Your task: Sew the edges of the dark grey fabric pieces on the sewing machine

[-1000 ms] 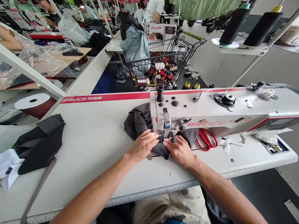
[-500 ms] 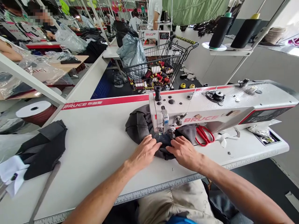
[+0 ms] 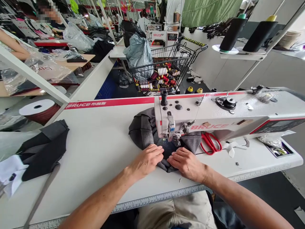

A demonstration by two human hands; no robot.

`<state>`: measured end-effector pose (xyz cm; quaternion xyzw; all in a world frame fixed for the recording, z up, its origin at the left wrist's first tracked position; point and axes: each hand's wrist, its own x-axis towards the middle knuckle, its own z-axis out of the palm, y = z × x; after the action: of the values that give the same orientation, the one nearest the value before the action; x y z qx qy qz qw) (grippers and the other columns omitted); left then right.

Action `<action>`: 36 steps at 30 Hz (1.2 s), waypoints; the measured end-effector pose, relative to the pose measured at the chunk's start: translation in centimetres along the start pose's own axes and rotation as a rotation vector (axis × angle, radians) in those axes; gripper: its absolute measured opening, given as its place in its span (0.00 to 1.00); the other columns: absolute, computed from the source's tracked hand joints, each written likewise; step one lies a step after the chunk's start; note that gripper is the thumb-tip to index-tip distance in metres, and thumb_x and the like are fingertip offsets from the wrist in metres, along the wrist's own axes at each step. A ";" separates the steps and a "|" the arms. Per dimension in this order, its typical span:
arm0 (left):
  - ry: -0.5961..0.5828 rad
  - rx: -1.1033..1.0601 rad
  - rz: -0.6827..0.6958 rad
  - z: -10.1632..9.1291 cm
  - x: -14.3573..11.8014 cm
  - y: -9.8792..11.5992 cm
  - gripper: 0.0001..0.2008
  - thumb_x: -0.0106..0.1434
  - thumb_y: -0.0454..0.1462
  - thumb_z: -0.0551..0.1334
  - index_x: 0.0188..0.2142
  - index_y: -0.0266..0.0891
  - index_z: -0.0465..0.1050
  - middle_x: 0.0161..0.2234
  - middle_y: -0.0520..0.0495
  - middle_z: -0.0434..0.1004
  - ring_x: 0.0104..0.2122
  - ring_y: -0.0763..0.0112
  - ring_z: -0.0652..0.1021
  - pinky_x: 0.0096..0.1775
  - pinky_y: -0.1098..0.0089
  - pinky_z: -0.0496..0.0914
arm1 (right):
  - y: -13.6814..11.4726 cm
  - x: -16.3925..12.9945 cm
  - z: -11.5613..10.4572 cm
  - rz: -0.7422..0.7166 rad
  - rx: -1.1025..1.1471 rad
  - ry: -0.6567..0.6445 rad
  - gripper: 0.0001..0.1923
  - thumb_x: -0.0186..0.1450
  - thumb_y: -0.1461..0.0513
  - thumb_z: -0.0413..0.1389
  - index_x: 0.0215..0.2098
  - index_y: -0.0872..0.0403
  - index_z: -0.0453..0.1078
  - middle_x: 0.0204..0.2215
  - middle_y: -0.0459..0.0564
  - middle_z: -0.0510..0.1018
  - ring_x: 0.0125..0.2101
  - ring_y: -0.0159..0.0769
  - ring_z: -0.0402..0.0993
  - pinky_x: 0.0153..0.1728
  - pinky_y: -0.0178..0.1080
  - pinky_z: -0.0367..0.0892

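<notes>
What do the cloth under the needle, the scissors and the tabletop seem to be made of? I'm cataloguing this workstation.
The grey cloth under both hands looks like a matte woven fabric, soft enough to fold and bunch. The scissors have glossy red handles, probably plastic; the blades are hidden. The tabletop looks like smooth white laminate, judging by its even sheen, with a printed ruler along its front edge.

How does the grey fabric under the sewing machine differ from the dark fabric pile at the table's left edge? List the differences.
The grey fabric lies bunched under the sewing machine needle, pressed flat by the left hand and right hand; the dark fabric pile lies untouched, away from both hands. The grey fabric looks lighter; the pile is nearly black, with a white piece beside it. Both rest on the white table.
</notes>
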<state>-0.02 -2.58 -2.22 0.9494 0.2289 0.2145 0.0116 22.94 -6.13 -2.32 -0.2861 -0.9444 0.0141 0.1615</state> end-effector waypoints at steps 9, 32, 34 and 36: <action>0.014 -0.003 -0.033 0.0 0.1 0.2 0.14 0.64 0.25 0.52 0.31 0.35 0.75 0.42 0.43 0.79 0.41 0.67 0.75 0.45 0.64 0.71 | 1.0 0.0 0.6 0.000 0.081 0.067 0.07 0.59 0.68 0.50 0.34 0.54 0.67 0.41 0.52 0.77 0.37 0.38 0.69 0.37 0.42 0.60; 0.058 0.000 -0.007 0.1 0.6 -0.7 0.13 0.65 0.26 0.53 0.32 0.35 0.75 0.43 0.43 0.78 0.40 0.69 0.74 0.44 0.65 0.68 | 1.2 0.1 0.9 -0.020 0.151 0.189 0.13 0.57 0.75 0.48 0.35 0.55 0.67 0.40 0.54 0.80 0.48 0.41 0.75 0.49 0.43 0.66; 0.067 0.012 -0.003 0.2 0.7 -1.0 0.13 0.65 0.25 0.52 0.32 0.34 0.75 0.43 0.42 0.78 0.41 0.69 0.74 0.45 0.65 0.68 | 1.3 0.3 1.0 -0.006 0.132 0.195 0.13 0.58 0.75 0.48 0.34 0.55 0.66 0.40 0.53 0.80 0.47 0.40 0.75 0.48 0.42 0.66; 0.069 0.019 0.001 0.3 0.7 -1.4 0.14 0.64 0.24 0.52 0.33 0.34 0.75 0.43 0.43 0.78 0.41 0.68 0.74 0.46 0.64 0.68 | 1.3 0.5 1.0 0.005 0.108 0.197 0.12 0.60 0.74 0.47 0.34 0.54 0.67 0.41 0.53 0.80 0.46 0.40 0.75 0.48 0.42 0.66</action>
<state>0.08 -1.01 -2.32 0.9417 0.2306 0.2449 -0.0053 22.93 -4.74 -3.23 -0.2791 -0.9211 0.0373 0.2689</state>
